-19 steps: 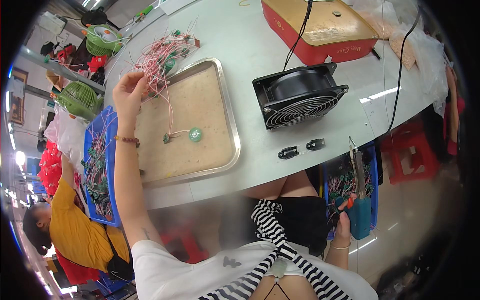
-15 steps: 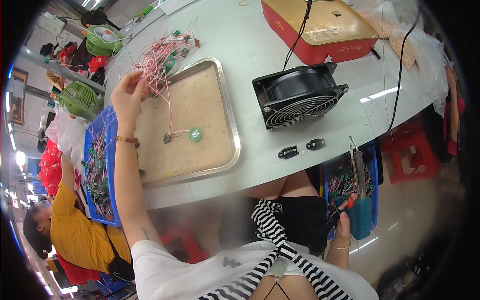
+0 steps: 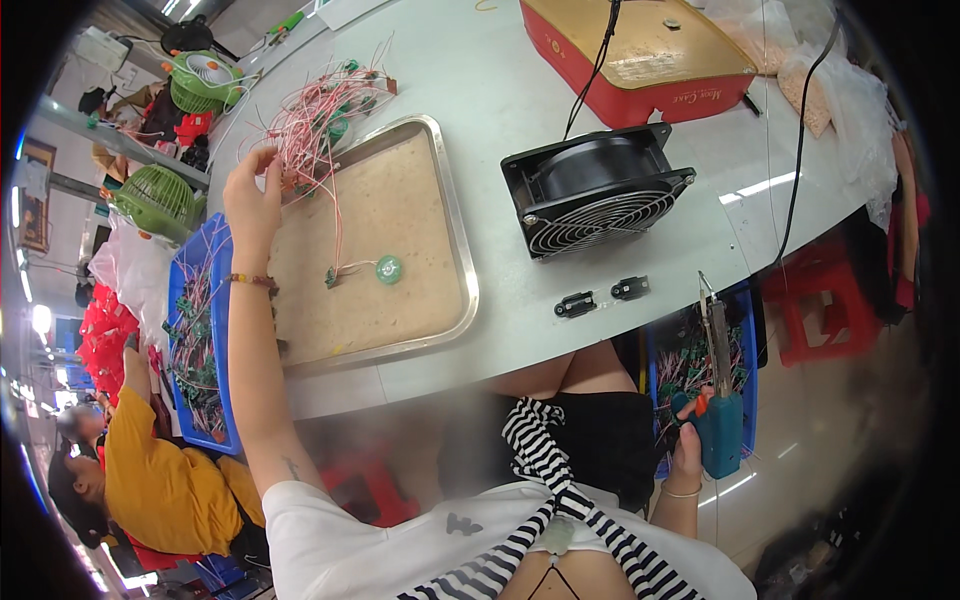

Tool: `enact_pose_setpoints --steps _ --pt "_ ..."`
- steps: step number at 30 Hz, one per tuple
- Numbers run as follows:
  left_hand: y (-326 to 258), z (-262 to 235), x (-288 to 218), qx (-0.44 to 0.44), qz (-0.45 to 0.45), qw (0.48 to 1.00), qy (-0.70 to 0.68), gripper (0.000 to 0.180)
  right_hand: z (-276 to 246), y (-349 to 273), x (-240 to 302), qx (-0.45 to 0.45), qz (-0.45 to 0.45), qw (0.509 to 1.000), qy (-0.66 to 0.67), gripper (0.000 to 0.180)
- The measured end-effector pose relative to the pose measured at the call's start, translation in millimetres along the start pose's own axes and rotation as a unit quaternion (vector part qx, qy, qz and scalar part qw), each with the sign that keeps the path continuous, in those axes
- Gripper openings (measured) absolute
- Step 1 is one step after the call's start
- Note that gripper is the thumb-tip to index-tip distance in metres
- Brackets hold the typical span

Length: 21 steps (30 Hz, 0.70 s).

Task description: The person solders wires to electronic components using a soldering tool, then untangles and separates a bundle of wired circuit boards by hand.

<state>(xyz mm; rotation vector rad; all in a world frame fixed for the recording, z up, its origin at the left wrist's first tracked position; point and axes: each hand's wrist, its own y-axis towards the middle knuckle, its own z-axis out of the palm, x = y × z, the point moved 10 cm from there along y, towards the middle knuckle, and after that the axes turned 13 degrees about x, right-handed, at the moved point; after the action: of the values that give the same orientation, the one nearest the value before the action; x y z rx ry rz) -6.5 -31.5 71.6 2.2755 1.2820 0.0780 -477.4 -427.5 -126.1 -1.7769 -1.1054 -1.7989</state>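
Fingers (image 3: 260, 158) on the left hand (image 3: 250, 208) are right by the wire heap (image 3: 310, 115); the thumb (image 3: 273, 178) and first finger stand a little apart, looser than a moment ago; I cannot tell if a thin wire is caught between them. The hand looks pulled back a tiny bit from the heap; so I think any pinch there is now lighter. The heap lies at the far left part of the metal tray (image 3: 470, 290), partly over its rim; pink wires run down inside to a little green board (image 3: 331, 278) and a round green disc (image 3: 388, 269); these two have stayed put, so the hand does not seem to be tugging them. The right hand (image 3: 687, 450) has its fingers curled around the teal soldering gun (image 3: 722, 435), just as before; its tip points up by the edge of the table (image 3: 490, 190), well apart from the heap. Off left, the co-worker in yellow (image 3: 165, 485) has sunk lower.
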Motion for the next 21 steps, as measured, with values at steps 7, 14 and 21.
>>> enact_pose_setpoints --steps 7,14,21 --pt "0 19 21 0.087 -0.023 0.996 0.001 0.018 3 -1 -3 0.001 0.014 1.000 0.009 0.052" --pt "-3 2 15 0.008 -0.052 0.995 -0.085 0.018 2 0 -1 0.003 0.007 1.000 0.006 0.051" --pt "1 -14 -7 -0.061 -0.006 0.997 -0.057 0.017 2 -1 -2 -0.004 0.005 1.000 0.019 0.049"
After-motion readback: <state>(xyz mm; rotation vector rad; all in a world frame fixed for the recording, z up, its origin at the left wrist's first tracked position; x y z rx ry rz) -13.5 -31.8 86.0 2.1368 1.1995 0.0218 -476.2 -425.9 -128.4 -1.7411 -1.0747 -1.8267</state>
